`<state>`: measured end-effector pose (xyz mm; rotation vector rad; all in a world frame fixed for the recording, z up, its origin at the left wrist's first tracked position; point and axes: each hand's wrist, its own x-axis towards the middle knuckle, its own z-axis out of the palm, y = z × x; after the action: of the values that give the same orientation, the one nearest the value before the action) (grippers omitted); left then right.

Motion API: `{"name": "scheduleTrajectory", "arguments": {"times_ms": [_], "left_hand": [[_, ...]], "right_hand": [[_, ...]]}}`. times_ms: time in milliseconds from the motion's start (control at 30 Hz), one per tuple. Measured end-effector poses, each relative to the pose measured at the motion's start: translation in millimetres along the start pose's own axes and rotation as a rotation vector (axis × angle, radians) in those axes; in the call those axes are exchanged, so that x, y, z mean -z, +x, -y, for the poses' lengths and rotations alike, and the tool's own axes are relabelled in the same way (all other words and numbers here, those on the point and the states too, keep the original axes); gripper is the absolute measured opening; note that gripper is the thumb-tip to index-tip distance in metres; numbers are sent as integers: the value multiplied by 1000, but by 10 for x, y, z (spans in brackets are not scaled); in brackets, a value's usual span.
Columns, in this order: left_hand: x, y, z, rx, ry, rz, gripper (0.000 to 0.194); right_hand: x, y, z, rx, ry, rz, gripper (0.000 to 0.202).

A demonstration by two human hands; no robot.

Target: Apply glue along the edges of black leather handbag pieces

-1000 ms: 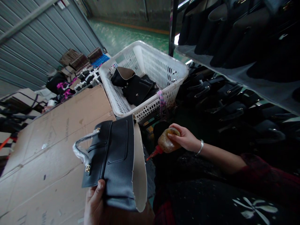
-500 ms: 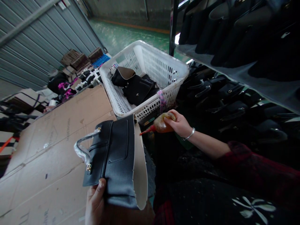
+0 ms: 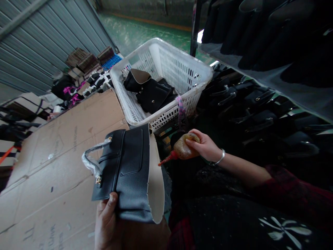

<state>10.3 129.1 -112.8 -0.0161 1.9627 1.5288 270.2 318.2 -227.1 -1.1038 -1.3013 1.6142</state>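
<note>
Right hand moved down beside bag, grip clasping bottle, left hand pinching bag

Single head-worn view, forward and down, close over the black bag.

cardboard | faint printed lettering | none legible

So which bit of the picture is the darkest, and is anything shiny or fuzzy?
In the head view, the right side is darkest, with the shelved bags sinking into shadow; in the head view, the held black bag has a soft sheen and its wrapped handle looks shiny; in the head view, faint print on the cardboard looks fuzzy.
</note>
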Motion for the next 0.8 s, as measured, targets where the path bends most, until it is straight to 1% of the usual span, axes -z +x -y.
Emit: {"name": "scheduleTrajectory", "arguments": {"times_ms": [100,267,400,567,667,800], "left_hand": [[1,-5,-1,-2,10,10,63],[-31,-19,-14,-5,6,-5,70],[-38,-10,1,-10,22,24,64],[-27,-1,22,-45,-6,58,62],[-21,-2,25,-58,15,80,57],[-27,-8,18,-54,21,65,58]], "right_hand": [[6,-69,37,-11,-9,21,28],[11,-179,99,-31,-5,71,28],[9,-267,154,-50,-6,110,27],[28,-357,171,-48,-48,161,26],[72,-334,145,-15,-96,104,26],[125,-200,75,41,-119,-64,28]]}}
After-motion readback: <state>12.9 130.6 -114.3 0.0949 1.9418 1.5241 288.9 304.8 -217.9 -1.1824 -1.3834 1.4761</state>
